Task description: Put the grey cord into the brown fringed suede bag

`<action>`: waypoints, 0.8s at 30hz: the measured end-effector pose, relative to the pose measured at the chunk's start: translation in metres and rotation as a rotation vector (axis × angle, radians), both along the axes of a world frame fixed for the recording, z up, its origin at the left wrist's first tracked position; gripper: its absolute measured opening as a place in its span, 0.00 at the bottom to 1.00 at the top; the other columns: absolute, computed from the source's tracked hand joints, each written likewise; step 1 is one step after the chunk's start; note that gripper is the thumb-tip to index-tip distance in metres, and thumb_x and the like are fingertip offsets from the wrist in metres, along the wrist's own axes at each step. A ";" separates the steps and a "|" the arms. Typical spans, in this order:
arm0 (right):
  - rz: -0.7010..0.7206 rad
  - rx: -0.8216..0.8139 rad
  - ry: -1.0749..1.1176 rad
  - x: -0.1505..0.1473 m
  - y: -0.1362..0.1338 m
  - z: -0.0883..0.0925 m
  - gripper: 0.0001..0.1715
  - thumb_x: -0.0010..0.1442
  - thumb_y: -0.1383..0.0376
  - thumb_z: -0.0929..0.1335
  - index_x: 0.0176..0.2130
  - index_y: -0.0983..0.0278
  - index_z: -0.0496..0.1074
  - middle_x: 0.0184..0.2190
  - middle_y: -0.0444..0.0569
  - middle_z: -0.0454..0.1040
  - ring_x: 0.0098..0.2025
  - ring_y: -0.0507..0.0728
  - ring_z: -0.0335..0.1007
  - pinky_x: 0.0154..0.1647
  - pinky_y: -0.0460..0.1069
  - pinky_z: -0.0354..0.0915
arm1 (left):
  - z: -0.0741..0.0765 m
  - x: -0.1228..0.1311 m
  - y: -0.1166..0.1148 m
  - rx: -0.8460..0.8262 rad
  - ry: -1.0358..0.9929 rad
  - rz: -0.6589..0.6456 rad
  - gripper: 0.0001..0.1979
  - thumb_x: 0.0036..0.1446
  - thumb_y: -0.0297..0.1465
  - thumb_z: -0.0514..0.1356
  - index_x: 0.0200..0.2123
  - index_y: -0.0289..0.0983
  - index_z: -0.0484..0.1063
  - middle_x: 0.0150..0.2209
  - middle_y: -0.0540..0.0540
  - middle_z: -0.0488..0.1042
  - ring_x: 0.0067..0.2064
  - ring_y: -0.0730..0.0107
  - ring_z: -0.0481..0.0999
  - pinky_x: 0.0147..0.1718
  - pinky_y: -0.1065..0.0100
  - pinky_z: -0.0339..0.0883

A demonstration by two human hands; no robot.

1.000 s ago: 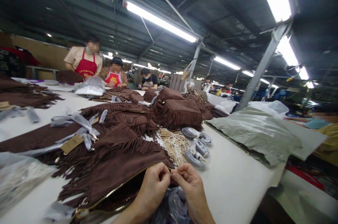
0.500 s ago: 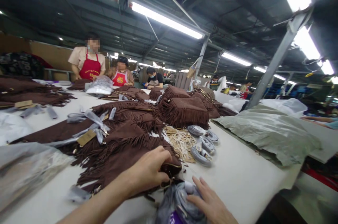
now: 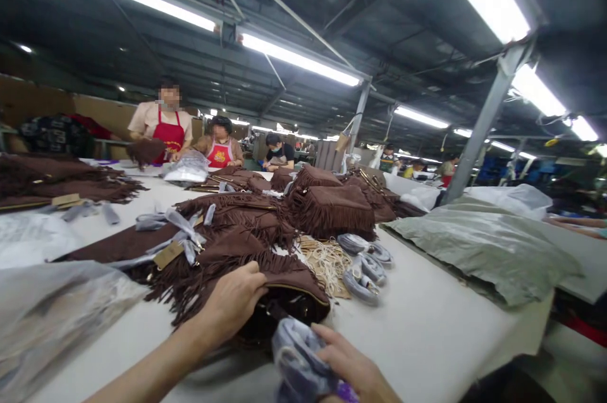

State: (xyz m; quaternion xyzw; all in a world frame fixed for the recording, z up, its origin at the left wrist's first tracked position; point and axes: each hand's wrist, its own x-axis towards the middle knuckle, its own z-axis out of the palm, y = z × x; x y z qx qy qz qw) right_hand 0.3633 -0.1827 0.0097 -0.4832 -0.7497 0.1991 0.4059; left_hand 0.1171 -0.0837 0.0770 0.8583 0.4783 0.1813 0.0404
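Note:
A brown fringed bag (image 3: 289,279) lies in front of me, its gold-zipped mouth spread wide and its dark inside showing. My left hand (image 3: 234,298) grips the upper edge of that mouth, fingers curled over it. Close to the opening, my right hand (image 3: 348,362) holds a coiled strap wrapped in clear plastic (image 3: 301,355). A bit of purple shows below this coil, too blurred to name. The right thumb and part of the fingers are hidden behind the bundle.
Several wrapped strap coils (image 3: 365,270) lie beside cardboard tags with white strings (image 3: 325,260). Brown fringed bags (image 3: 332,197) are piled farther back. A grey-green sheet (image 3: 488,245) covers the right side. Co-workers (image 3: 168,121) stand across the table (image 3: 427,308).
The bag's mouth has been pulled open by my left hand. My right hand has closed on the wrapped strap and lifted it to the left, toward the opening.

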 end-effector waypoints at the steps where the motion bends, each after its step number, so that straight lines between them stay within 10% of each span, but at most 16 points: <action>1: 0.007 0.004 -0.031 -0.016 0.010 -0.003 0.17 0.44 0.67 0.72 0.38 0.55 0.79 0.56 0.50 0.72 0.54 0.66 0.69 0.52 0.53 0.66 | 0.002 0.002 -0.002 0.006 -0.010 -0.013 0.12 0.63 0.27 0.52 0.30 0.38 0.73 0.35 0.46 0.71 0.38 0.64 0.74 0.38 0.67 0.62; 8: -0.244 0.143 -0.176 -0.102 0.085 -0.029 0.23 0.53 0.76 0.63 0.47 0.64 0.74 0.46 0.59 0.74 0.51 0.69 0.68 0.58 0.66 0.59 | -0.019 0.001 -0.012 -0.039 0.022 -0.044 0.11 0.62 0.25 0.52 0.32 0.37 0.74 0.36 0.45 0.72 0.39 0.64 0.74 0.38 0.68 0.63; 14: -0.201 0.167 -0.081 -0.099 0.082 -0.039 0.30 0.49 0.80 0.58 0.50 0.65 0.69 0.45 0.56 0.73 0.50 0.62 0.69 0.54 0.55 0.65 | -0.038 -0.016 -0.021 -0.142 -0.210 -0.117 0.14 0.62 0.23 0.48 0.36 0.37 0.74 0.36 0.45 0.72 0.41 0.66 0.73 0.41 0.69 0.64; 19: -0.324 0.024 -0.075 -0.112 0.086 -0.031 0.14 0.48 0.75 0.62 0.37 0.66 0.69 0.33 0.59 0.75 0.38 0.67 0.73 0.39 0.57 0.68 | -0.047 -0.006 -0.024 -0.107 -0.274 -0.087 0.14 0.61 0.23 0.47 0.35 0.37 0.72 0.37 0.44 0.72 0.41 0.64 0.72 0.42 0.68 0.64; 24: -0.089 -0.093 -0.008 -0.111 0.076 -0.020 0.10 0.50 0.74 0.61 0.33 0.63 0.67 0.32 0.53 0.76 0.36 0.61 0.74 0.39 0.51 0.66 | -0.035 -0.034 -0.025 -0.244 -0.256 -0.157 0.13 0.59 0.26 0.49 0.40 0.37 0.73 0.39 0.45 0.73 0.42 0.66 0.72 0.43 0.69 0.64</action>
